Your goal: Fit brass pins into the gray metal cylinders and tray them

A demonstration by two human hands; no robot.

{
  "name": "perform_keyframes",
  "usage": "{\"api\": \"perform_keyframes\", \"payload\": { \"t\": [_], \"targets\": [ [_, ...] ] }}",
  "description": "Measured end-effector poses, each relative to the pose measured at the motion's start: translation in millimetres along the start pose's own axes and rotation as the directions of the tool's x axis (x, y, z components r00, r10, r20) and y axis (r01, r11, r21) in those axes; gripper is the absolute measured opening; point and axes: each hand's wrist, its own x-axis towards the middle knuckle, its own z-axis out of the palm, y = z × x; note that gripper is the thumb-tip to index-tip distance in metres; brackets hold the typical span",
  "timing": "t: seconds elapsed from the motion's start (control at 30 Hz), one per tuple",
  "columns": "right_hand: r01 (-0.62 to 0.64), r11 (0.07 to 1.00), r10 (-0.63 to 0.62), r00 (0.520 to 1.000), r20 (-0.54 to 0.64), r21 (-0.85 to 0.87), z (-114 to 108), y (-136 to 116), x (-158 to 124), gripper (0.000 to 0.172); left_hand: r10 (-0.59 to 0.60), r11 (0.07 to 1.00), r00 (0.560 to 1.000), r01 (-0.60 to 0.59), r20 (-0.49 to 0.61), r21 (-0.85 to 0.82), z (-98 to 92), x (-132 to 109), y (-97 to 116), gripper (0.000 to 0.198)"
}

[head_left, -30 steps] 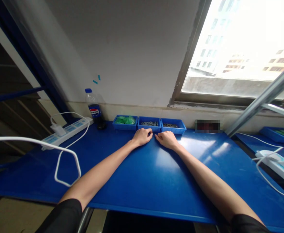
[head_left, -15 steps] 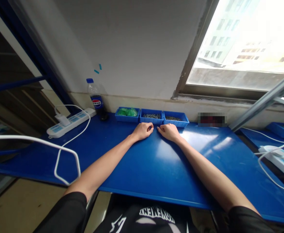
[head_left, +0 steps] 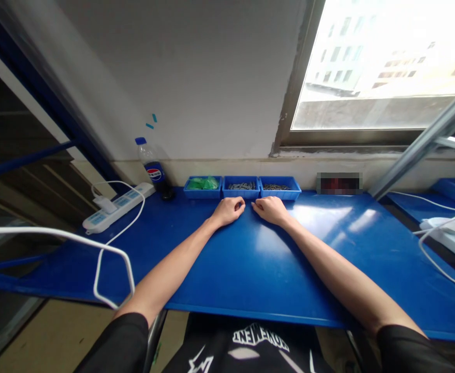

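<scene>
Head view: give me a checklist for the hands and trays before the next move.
1. Hands apart: ok; a gap separates the left hand and right hand.
2. Hands empty: cannot tell; both are curled, nothing shows in them, palms hidden.
3. Tray contents separate: ok; green packets in the left tray, grey pieces in the middle tray, small dark pieces in the right tray.
4. Bottle standing, capped: ok.
5. White cable well clear of left forearm: not ok; they meet in view, though contact is uncertain.

Right fingers (head_left: 261, 205) — partly hidden; wall-side object (head_left: 339, 183) — pixelated beyond recognition.
</scene>
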Motion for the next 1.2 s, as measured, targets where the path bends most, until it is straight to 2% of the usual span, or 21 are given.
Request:
{"api": "perform_keyframes", "payload": {
  "t": [0.1, 0.17, 0.3, 0.37, 0.47, 0.63, 0.87, 1.03, 1.1, 1.2],
  "targets": [
    [-0.003, 1.0, 0.003, 1.0, -0.009, 0.004, 1, 0, 1, 0.047, 0.018, 1.0, 1.0, -0.018, 0.012, 0.009, -0.9, -2, 1, 0.02],
    [-0.007, 1.0, 0.007, 1.0, -0.014, 0.008, 1, 0, 1, 0.047, 0.061, 0.997, 0.997, -0.059, -0.037, 0.056, -2.5, -4, 4, 0.022],
    [-0.015, 1.0, 0.015, 1.0, -0.016, 0.019, 2, 0, 2, 0.046, 0.21, 0.94, 0.953, -0.135, -0.22, 0.313, -9.2, -6, 8, 0.03],
    [-0.017, 1.0, 0.018, 1.0, -0.014, 0.025, 3, 0, 3, 0.045, 0.252, 0.893, 0.937, -0.129, -0.241, 0.432, -12.5, -4, 8, 0.039],
    [-0.013, 0.999, 0.013, 1.0, -0.025, 0.032, 4, 2, 3, 0.045, 0.232, 0.859, 0.948, -0.095, -0.217, 0.503, -13.4, 1, 2, 0.052],
    [-0.019, 0.999, 0.022, 0.998, -0.067, 0.044, 5, 2, 3, 0.045, 0.2, 0.874, 0.962, -0.091, -0.183, 0.478, -7.9, 9, -10, 0.056],
    [-0.059, 0.986, 0.099, 0.961, -0.259, 0.157, -1, 0, 0, 0.045, 0.235, 0.862, 0.961, -0.136, -0.146, 0.489, -11.5, 12, -10, 0.041],
    [-0.157, 0.957, 0.228, 0.926, -0.301, 0.243, 2, 2, 2, 0.05, 0.246, 0.859, 0.962, -0.16, -0.117, 0.487, -14.1, 7, -7, 0.036],
    [-0.176, 0.936, 0.274, 0.908, -0.317, 0.304, 4, 4, 3, 0.045, 0.245, 0.856, 0.965, -0.168, -0.097, 0.489, -13.7, 4, -6, 0.035],
    [-0.125, 0.894, 0.277, 0.908, -0.313, 0.429, 6, 6, 4, 0.032, 0.248, 0.849, 0.967, -0.19, -0.054, 0.493, -12.7, 1, -4, 0.035]
  ]
}}
